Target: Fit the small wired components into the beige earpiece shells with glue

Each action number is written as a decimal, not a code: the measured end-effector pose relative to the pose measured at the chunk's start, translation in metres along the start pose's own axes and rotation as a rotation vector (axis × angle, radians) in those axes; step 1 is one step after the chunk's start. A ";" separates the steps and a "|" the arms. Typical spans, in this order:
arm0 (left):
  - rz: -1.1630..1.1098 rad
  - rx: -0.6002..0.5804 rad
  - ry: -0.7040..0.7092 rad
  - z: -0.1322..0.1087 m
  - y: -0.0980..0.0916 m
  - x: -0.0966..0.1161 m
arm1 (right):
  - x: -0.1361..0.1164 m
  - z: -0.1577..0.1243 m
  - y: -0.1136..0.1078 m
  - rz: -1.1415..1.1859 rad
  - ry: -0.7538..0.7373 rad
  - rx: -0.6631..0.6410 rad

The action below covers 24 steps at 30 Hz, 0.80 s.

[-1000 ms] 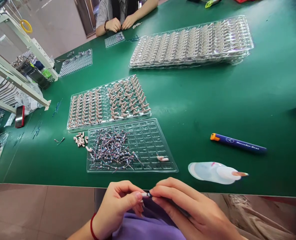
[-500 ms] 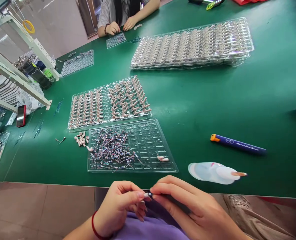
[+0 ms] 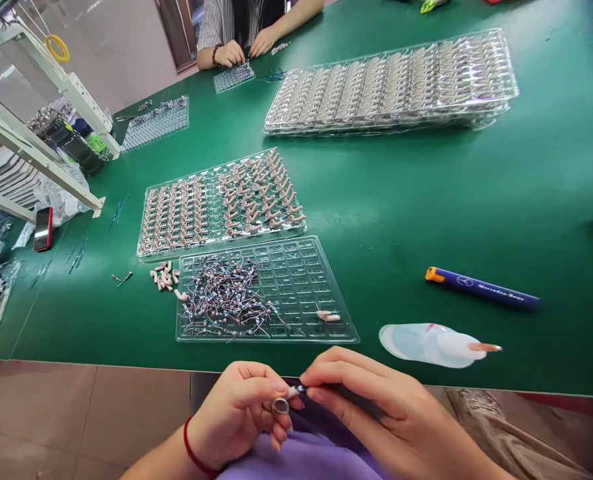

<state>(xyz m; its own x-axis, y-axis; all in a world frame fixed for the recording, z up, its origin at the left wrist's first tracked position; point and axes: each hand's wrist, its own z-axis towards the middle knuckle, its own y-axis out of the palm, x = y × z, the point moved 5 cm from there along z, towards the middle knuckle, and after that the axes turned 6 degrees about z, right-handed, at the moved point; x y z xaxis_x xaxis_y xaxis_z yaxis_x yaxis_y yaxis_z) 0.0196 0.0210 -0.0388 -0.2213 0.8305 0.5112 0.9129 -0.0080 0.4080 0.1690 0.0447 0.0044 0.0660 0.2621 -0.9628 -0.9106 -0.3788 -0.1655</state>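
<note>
My left hand (image 3: 249,413), with a red band at the wrist, pinches a small pale curved piece (image 3: 281,404) whose round opening faces up. Thumb and fingertips of my right hand (image 3: 371,407) are closed on a small dark part (image 3: 301,388) that meets the pale piece's narrow end. Both hands are over my lap at the table's front edge. Beyond them lies a clear tray (image 3: 301,280) with a heap of small wired parts (image 3: 226,293) and a couple of pale pieces (image 3: 329,316). A pile of pale pieces (image 3: 164,276) sits at the tray's left.
Behind is a tray of pale curved pieces (image 3: 216,200), then stacked filled trays (image 3: 391,87). A blue pen-like tool (image 3: 483,289) and a squeeze bottle (image 3: 436,345) lie right. A phone (image 3: 43,229) and shelf frame (image 3: 76,180) stand left. Another person's hands (image 3: 246,50) work across the table.
The pale piece in my left hand has turned, so its round opening now shows below my thumb. My left fingers have shifted slightly. The view has moved a little.
</note>
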 end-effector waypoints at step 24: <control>-0.022 -0.051 -0.019 0.001 0.002 -0.004 | 0.005 -0.005 -0.003 0.047 0.060 -0.016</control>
<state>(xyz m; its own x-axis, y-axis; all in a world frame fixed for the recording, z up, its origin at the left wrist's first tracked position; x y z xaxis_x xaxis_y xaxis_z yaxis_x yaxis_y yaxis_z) 0.0230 0.0186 -0.0403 -0.2342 0.8411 0.4876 0.8891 -0.0176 0.4574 0.1744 0.0430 -0.0010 0.0479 0.1905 -0.9805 -0.9066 -0.4039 -0.1227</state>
